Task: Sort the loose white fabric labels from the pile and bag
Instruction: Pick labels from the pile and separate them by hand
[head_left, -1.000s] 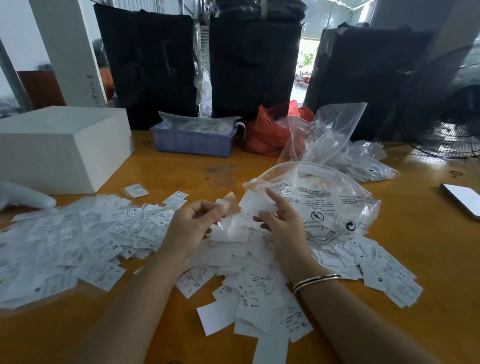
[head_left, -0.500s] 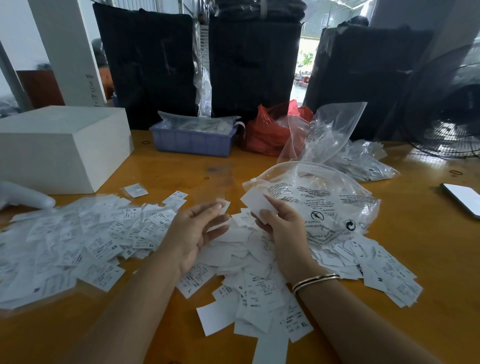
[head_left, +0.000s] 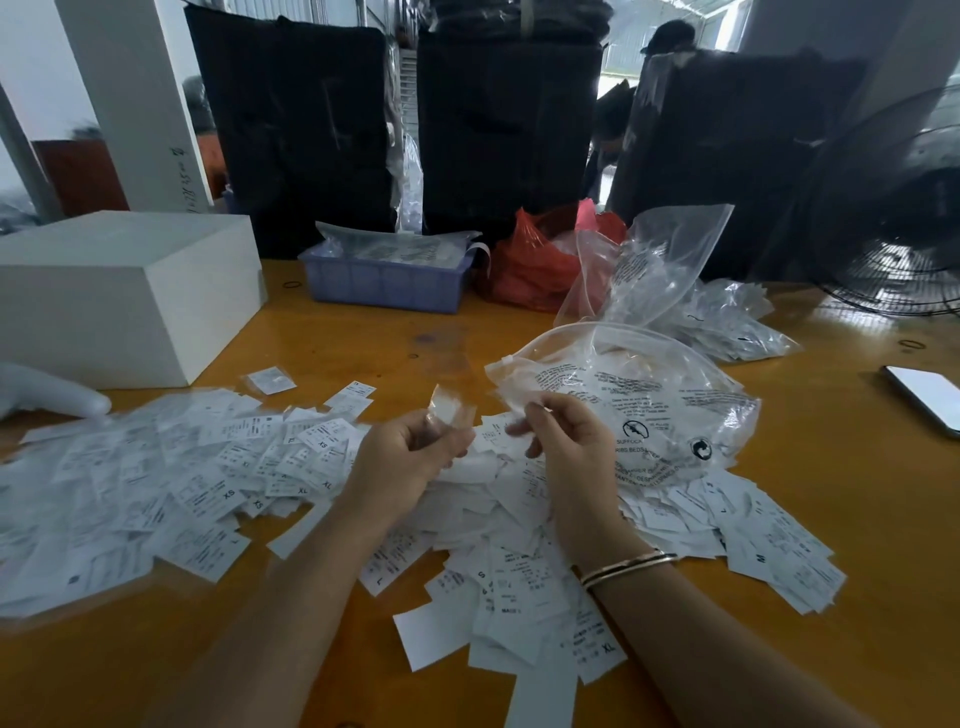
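Loose white fabric labels (head_left: 519, 519) lie heaped on the yellow-orange table (head_left: 857, 493), directly under both hands. Readable size print on them: "XS", "XL", "L", "S", "M"; one near the front edge reads "MADE" and another "XL". A second spread of labels (head_left: 156, 478) lies to the left, looking covered by clear film.

Left hand (head_left: 410, 457): fingers curled, pinching a small clear sleeve (head_left: 449, 408) that stands up above the heap; something white shows inside it, too blurred to read.

Right hand (head_left: 566, 441): fingers curled, thumb and forefinger closed together near the rim of the large clear bag; whether they pinch the rim or a label, cannot tell. Two thin metal bangles (head_left: 623, 564) on that wrist.

The large clear bag (head_left: 649, 405) lies just beyond the right hand, mouth toward the hands, resting on the far part of the heap. Black warning print on it, partly legible: "SUFFOCA", "CRIBS BEDS", plus a round baby-warning symbol and a recycling mark.

Farther back: an upright clear bag (head_left: 660, 265), more filled clear bags (head_left: 727, 322), a red plastic bag (head_left: 530, 265), a blue-violet crate (head_left: 384, 283) holding packets. White box (head_left: 119, 291) at left, a white rounded object (head_left: 47, 392) at the left edge. Phone (head_left: 924, 395) at right, black fan (head_left: 893, 218) behind it.
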